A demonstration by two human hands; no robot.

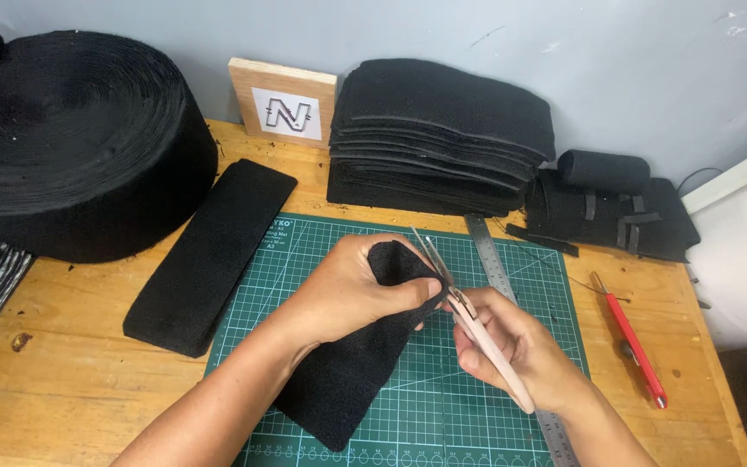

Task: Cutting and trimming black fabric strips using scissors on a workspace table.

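**Hands and fabric strip at the cutting mat**

I take the green cutting mat (477, 406) as the reference for all positions.

1. My left hand (352, 294) is closed around the upper end of a black fabric strip (347, 380), thumb and fingers pinching it. The strip hangs down from that grip and its lower end lies on the mat's near-left area, close to the mat's front edge.
2. My right hand (520, 350) is closed around the pale handles of a pair of scissors (464, 307). The blades stand parted and point up and away, meeting the strip's upper right edge just beside my left thumb.
3. A steel ruler (493, 259) lies along the mat's right part, running from the far edge toward the front; my right hand covers its middle.
4. Right of the mat, on bare wood, lies a red utility knife (637, 346), well apart from both hands.
5. Left of the mat lies a long black foam pad (213, 255), its edge just beside the mat's left border.
6. Beyond the mat's far edge stand a stack of black fabric pieces (438, 138) and a wooden block (283, 104); a large black fabric roll (79, 138) sits far left.
7. Open room: the mat's far-left corner and its front-right area show bare grid.
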